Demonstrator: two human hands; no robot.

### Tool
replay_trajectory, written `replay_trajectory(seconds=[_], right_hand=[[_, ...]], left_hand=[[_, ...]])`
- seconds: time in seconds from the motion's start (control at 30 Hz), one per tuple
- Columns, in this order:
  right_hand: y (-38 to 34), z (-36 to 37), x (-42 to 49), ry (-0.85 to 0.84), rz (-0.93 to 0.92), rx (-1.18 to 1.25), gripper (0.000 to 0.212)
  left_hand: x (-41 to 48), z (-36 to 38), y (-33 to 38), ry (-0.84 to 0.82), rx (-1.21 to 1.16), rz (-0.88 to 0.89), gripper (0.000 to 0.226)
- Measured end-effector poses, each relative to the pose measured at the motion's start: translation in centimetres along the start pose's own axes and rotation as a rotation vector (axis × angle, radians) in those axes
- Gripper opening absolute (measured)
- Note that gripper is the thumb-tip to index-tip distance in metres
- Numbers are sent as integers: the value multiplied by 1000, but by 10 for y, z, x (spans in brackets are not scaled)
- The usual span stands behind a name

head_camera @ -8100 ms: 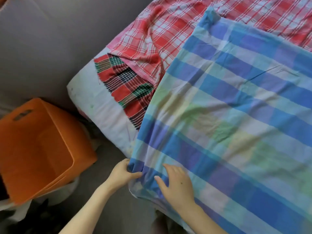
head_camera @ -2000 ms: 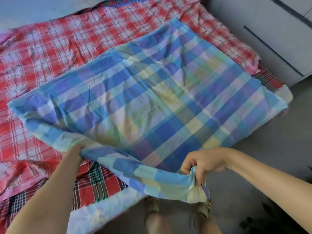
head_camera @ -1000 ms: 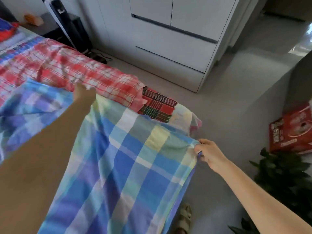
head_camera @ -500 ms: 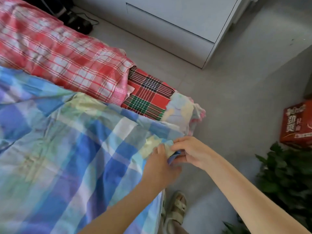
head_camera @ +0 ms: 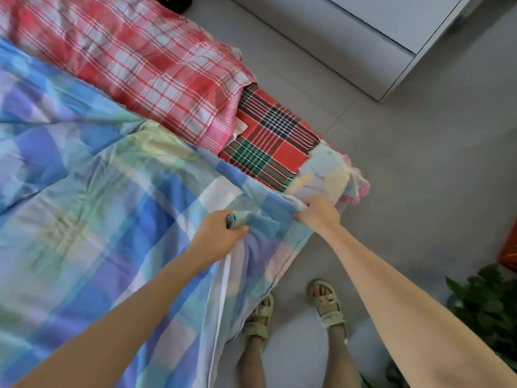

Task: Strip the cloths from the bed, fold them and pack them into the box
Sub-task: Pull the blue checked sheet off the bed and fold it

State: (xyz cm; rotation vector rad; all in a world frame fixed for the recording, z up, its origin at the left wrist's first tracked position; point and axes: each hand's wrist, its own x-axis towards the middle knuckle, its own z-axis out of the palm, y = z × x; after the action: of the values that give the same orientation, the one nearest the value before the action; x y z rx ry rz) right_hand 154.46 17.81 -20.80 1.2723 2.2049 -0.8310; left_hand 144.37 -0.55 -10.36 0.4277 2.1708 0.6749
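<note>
Right now the blue plaid cloth (head_camera: 98, 191) covers the near side of the bed (head_camera: 327, 172). Its length runs off leftward along the bed's near edge and out of view. Its one visible corner points at the bed's bare pastel corner, and a flap hangs over the near edge toward the floor (head_camera: 433, 177).

Both my hands are at that corner. My left hand (head_camera: 215, 233) has its fingers curled round a bunched roll of the fabric, a little in from the edge. My right hand (head_camera: 319, 214) pinches the hem just beside the bed's corner, with the cloth drawn between the two.

Beyond them, a red-and-white check cloth (head_camera: 134, 63) lies along the far side of the bed, partly under the blue one. A grey cabinet (head_camera: 349, 37) stands across the floor. A dark tartan cloth (head_camera: 268, 141) shows from beneath the check cloth at the corner. A green plant (head_camera: 486, 301) sits to my right. My sandals (head_camera: 328, 303) are on the floor, the left one partly hidden by the hanging flap.
</note>
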Motion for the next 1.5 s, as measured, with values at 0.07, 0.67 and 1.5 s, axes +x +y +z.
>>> replay_trajectory(seconds=[0.07, 0.67, 1.5], right_hand=[[3, -6, -3, -47, -72, -45, 15], [-56, -107, -157, -378, -336, 575, 14], [-176, -156, -279, -594, -252, 864, 23]], left_hand=[[-13, -18, 5, 128, -128, -47, 20], [-115, -44, 97, 466, 282, -14, 30], [-210, -119, 93, 762, 142, -41, 44]])
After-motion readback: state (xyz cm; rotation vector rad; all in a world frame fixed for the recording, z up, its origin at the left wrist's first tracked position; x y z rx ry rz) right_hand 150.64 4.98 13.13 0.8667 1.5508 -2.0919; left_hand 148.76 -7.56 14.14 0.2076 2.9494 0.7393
